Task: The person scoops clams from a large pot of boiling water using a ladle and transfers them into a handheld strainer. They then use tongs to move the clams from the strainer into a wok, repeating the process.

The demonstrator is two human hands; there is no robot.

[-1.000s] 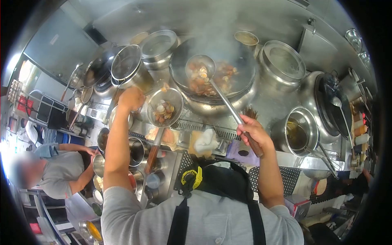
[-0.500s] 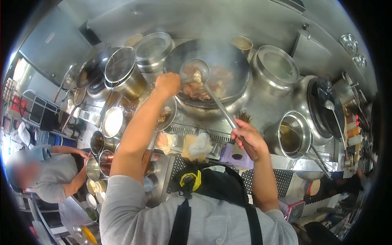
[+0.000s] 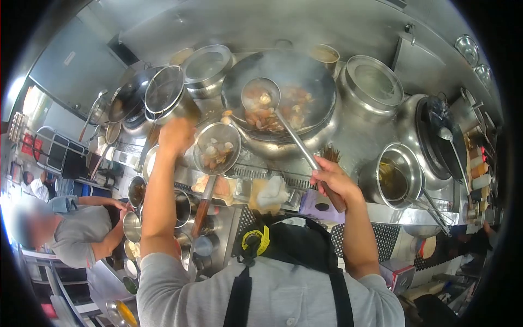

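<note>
My right hand grips the wooden end of a long-handled ladle. The ladle's bowl is over the steaming wok and holds some food. Shellfish-like pieces lie in the wok around and below the bowl. My left hand is closed and slightly blurred, left of a strainer; what its fingers hold is too unclear to name. The strainer, with similar pieces inside, rests beside the wok's front left, its wooden handle pointing toward my body. A small orange piece shows at the wok's left rim.
Lidded pots stand on both sides behind. A pot of liquid is at the right, near a dark wok. Metal containers line the left, where a co-worker stands. Cloths lie in front.
My left hand has moved left and down, away from the wok, uncovering the strainer. My right hand still grips the ladle, whose bowl has barely moved. Steam over the wok looks thinner.
</note>
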